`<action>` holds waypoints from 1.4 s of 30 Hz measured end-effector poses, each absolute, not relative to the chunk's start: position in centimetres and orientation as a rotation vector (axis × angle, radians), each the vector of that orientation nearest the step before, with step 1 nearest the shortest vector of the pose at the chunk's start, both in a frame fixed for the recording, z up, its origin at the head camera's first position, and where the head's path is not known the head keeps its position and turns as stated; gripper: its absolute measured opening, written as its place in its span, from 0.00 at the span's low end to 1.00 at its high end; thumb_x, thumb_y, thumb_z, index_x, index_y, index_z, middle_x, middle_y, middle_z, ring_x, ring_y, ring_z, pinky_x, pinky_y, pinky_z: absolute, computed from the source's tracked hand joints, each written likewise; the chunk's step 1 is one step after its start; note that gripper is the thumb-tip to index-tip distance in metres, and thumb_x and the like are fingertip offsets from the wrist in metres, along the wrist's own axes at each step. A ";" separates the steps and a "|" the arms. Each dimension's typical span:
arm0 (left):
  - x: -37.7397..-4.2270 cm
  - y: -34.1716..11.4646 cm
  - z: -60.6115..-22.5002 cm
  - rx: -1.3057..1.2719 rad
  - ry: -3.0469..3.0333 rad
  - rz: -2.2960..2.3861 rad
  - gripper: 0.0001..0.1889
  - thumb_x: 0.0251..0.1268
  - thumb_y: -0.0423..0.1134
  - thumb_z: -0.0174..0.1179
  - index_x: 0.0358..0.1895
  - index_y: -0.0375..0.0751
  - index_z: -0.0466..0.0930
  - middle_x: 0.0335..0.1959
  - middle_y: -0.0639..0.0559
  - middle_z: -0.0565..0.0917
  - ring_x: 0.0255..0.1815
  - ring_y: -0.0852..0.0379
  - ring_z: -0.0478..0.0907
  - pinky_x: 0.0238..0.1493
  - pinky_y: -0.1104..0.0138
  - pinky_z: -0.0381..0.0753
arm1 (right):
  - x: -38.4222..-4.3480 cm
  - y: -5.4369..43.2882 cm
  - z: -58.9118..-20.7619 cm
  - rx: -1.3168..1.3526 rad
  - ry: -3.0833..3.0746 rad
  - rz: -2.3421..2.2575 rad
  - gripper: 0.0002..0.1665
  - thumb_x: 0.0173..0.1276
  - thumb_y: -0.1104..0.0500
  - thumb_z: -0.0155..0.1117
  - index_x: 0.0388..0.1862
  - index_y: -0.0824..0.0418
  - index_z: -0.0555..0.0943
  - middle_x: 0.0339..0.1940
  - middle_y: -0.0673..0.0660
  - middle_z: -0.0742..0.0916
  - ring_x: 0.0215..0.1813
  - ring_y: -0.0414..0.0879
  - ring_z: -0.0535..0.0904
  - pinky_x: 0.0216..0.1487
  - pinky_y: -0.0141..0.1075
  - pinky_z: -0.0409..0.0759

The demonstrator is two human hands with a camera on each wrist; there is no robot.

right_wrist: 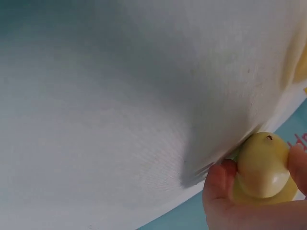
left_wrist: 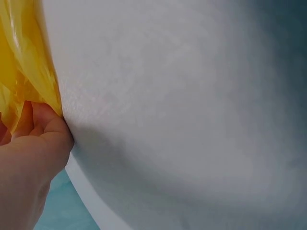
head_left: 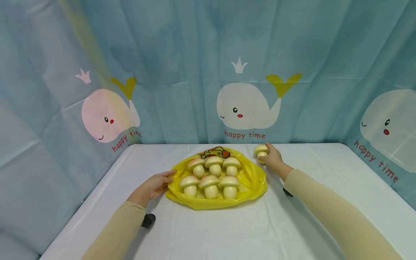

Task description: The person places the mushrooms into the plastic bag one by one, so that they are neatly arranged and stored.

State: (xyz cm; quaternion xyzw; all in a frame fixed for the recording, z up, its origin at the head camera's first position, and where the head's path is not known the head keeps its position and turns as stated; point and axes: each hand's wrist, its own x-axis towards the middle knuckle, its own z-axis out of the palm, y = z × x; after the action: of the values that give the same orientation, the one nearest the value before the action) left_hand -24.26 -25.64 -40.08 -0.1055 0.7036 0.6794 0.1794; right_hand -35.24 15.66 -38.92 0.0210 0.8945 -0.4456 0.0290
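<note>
My right hand (head_left: 273,157) pinches a toy mushroom (head_left: 261,149) between thumb and fingers, just beyond the right side of a yellow plastic bag (head_left: 195,204). In the right wrist view the mushroom's rounded pale stem (right_wrist: 263,165) faces the camera, with its cap partly hidden behind. At the bag's left edge my left hand (head_left: 157,184) holds the rim; the left wrist view shows its fingers (left_wrist: 48,117) bent against the yellow plastic. Several more cream toy mushrooms (head_left: 211,185) with faintly pink-topped caps stand upright on the flattened bag in two rows.
A white cloth (head_left: 208,234) covers the table. Behind it and at both sides hangs a blue curtain (head_left: 182,108) printed with whales. A printed picture (head_left: 214,152) shows on the bag's far edge. Black wrist devices (head_left: 148,220) sit under both sleeves.
</note>
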 end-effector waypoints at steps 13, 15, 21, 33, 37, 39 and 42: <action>-24.2 -25.5 -39.9 -0.314 1.998 1.910 0.28 0.76 0.29 0.42 0.76 0.37 0.51 0.76 0.33 0.50 0.73 0.41 0.54 0.70 0.53 0.55 | -33.3 16.1 -38.5 0.073 2.693 -1.436 0.48 0.68 0.61 0.64 0.78 0.67 0.48 0.75 0.71 0.57 0.69 0.64 0.61 0.62 0.49 0.69; -24.2 -25.5 -40.0 -0.311 2.003 1.906 0.28 0.76 0.29 0.42 0.76 0.37 0.52 0.76 0.33 0.50 0.73 0.41 0.54 0.70 0.53 0.55 | -32.7 16.1 -38.2 0.078 2.662 -1.473 0.48 0.68 0.61 0.64 0.78 0.67 0.47 0.74 0.73 0.59 0.60 0.61 0.69 0.50 0.43 0.77; -24.2 -25.5 -40.0 -0.301 2.015 1.904 0.28 0.76 0.29 0.42 0.76 0.36 0.51 0.76 0.33 0.49 0.73 0.40 0.53 0.70 0.52 0.54 | -31.2 16.3 -37.4 0.067 2.561 -1.584 0.48 0.69 0.61 0.63 0.78 0.67 0.46 0.69 0.75 0.65 0.46 0.53 0.74 0.39 0.35 0.80; -24.2 -25.6 -40.1 -0.283 2.008 1.899 0.28 0.76 0.28 0.40 0.77 0.36 0.49 0.76 0.33 0.49 0.74 0.39 0.51 0.71 0.52 0.52 | -28.4 16.2 -36.1 0.037 2.443 -1.680 0.48 0.70 0.58 0.63 0.78 0.67 0.47 0.67 0.73 0.66 0.54 0.58 0.74 0.44 0.34 0.80; -24.3 -25.6 -40.1 -0.277 2.005 1.901 0.28 0.76 0.28 0.40 0.77 0.36 0.49 0.76 0.33 0.48 0.74 0.39 0.50 0.71 0.52 0.52 | -27.6 16.0 -35.8 0.023 2.418 -1.716 0.48 0.69 0.58 0.64 0.78 0.67 0.47 0.68 0.73 0.65 0.55 0.59 0.75 0.46 0.35 0.80; -24.3 -25.6 -40.1 -0.278 2.002 1.903 0.28 0.76 0.29 0.41 0.77 0.36 0.49 0.76 0.33 0.48 0.74 0.40 0.51 0.71 0.52 0.52 | -27.2 15.8 -35.6 0.009 2.403 -1.732 0.48 0.69 0.58 0.64 0.78 0.66 0.47 0.68 0.73 0.64 0.56 0.59 0.75 0.48 0.36 0.80; -24.3 -25.6 -40.1 -0.284 1.997 1.907 0.28 0.76 0.29 0.41 0.77 0.36 0.49 0.76 0.33 0.48 0.74 0.40 0.51 0.71 0.52 0.52 | -26.5 15.6 -35.5 -0.032 2.391 -1.731 0.48 0.69 0.57 0.65 0.78 0.65 0.48 0.68 0.72 0.64 0.56 0.58 0.74 0.50 0.39 0.80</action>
State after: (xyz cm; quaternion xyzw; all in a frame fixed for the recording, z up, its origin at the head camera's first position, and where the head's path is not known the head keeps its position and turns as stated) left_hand -24.28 -25.61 -40.07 -0.1005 0.7075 0.6755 0.1820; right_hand -26.47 15.62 -35.52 -0.0107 0.8063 -0.5837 0.0948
